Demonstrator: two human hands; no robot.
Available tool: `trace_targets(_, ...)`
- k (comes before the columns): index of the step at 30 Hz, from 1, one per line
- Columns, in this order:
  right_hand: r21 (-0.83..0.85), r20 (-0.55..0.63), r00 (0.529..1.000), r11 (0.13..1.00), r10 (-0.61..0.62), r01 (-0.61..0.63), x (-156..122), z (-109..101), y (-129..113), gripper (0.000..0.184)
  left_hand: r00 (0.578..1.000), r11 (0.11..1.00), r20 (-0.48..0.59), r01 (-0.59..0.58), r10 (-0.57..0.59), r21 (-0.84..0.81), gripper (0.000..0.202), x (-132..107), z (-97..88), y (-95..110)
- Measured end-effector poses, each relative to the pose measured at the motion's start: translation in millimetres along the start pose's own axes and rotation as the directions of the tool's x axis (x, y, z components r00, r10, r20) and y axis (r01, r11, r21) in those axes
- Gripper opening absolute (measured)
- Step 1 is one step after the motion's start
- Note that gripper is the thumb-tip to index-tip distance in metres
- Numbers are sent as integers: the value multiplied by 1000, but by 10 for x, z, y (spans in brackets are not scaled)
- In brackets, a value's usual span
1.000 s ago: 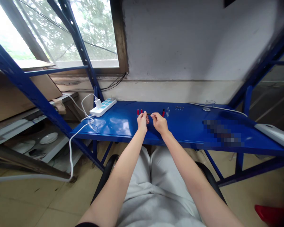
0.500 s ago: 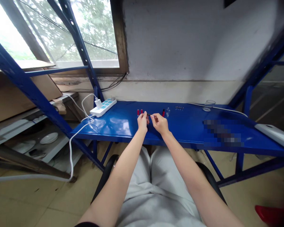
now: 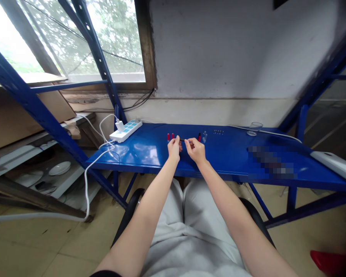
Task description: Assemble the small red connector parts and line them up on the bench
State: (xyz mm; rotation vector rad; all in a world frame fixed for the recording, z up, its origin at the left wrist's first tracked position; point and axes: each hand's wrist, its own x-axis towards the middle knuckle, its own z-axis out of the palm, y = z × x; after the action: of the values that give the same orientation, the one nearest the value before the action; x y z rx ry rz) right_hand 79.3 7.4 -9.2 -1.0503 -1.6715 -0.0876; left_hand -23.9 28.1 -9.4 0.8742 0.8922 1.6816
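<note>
A dark rod (image 3: 182, 140) runs sideways from left hand (image 3: 173, 147) to right hand (image 3: 196, 149).

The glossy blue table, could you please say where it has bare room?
Between the white power strip and the left hand; also between the right hand and the dark pixelated object. It is crowded just beyond the hands: small red cylinders, clear pieces.
</note>
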Motion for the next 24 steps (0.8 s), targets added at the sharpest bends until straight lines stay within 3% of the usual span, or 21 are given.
trace_targets(24, 97, 71, 997, 995, 32, -39, 11, 59, 75, 33, 997, 1000, -72, 8, -9, -7, 40, 33, -22, -1)
